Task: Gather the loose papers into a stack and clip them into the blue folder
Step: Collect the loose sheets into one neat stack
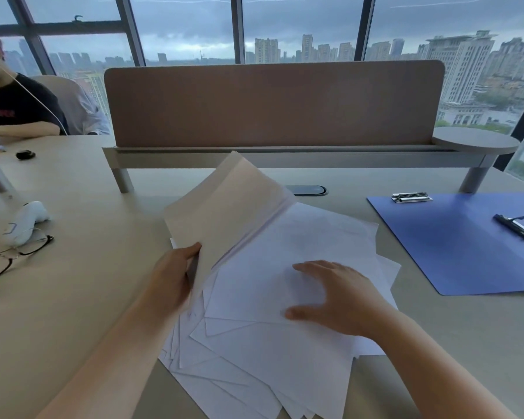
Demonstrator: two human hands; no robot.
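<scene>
Several loose white papers [263, 352] lie fanned out and askew in the middle of the desk. My left hand [171, 273] grips the left edge of a few sheets [224, 207] and tilts them up off the pile. My right hand [336, 294] rests flat, fingers spread, on the top sheet of the pile. The blue folder [454, 246] lies open at the right, apart from the papers, with a metal clip [410, 197] at its far edge and a second clip [519, 228] near its right side.
A brown divider screen [273, 104] on a metal shelf crosses the back of the desk [73, 297]. Black-rimmed glasses [9, 258] and a white object [28, 219] lie at the left. Another person [15, 107] sits at the far left. A cable grommet [309, 190] sits behind the papers.
</scene>
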